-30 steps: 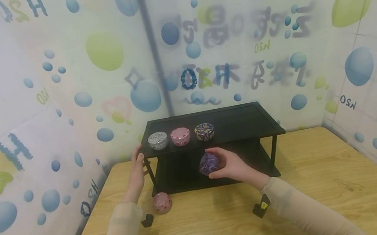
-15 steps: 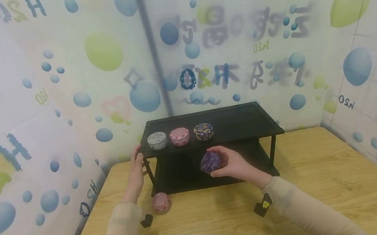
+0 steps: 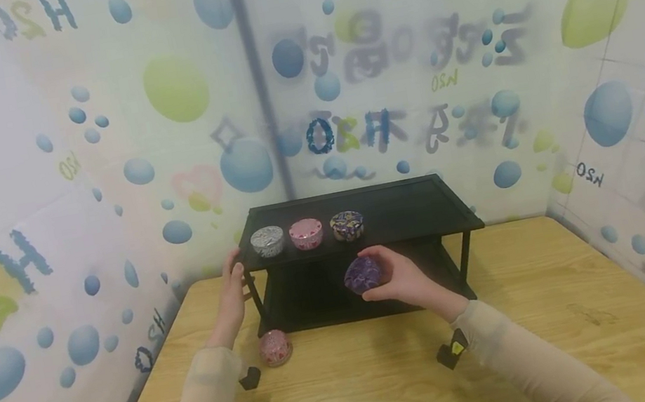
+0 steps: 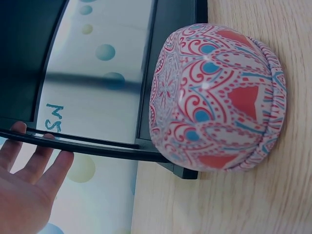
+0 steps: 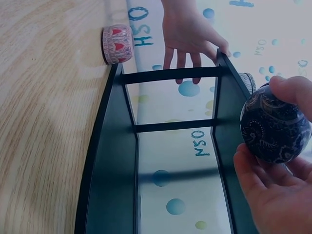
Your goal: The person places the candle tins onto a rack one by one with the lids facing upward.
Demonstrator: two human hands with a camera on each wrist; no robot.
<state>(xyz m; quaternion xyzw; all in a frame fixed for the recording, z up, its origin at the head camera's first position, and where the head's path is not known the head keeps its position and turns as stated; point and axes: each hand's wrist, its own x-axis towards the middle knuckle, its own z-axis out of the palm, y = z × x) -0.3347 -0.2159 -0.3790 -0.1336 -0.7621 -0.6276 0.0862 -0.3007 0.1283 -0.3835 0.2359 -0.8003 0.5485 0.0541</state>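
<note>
A dark purple-blue patterned tin (image 3: pixel 363 275) is held between the thumb and fingers of my right hand (image 3: pixel 401 279), in front of the black two-tier shelf's upper edge. The right wrist view shows this tin (image 5: pixel 275 124) tilted, with pale swirls on it. My left hand (image 3: pixel 232 300) touches the left end of the black shelf (image 3: pixel 400 206), its fingers fairly straight against the end post. Below that hand, a pink-red patterned tin (image 3: pixel 275 347) sits on the table by the shelf's front left corner; it looms large in the left wrist view (image 4: pixel 214 97).
On the shelf top, a silver-grey tin (image 3: pixel 268 242), a pink tin (image 3: pixel 306 234) and a navy-and-gold tin (image 3: pixel 347 226) stand in a row toward the left. The wooden table (image 3: pixel 342 397) carries the shelf. A bubble-printed curtain (image 3: pixel 409 108) hangs behind.
My right hand has shifted slightly to the right with the purple-blue tin, which has turned a little in the grip. The left hand stays on the shelf's end.
</note>
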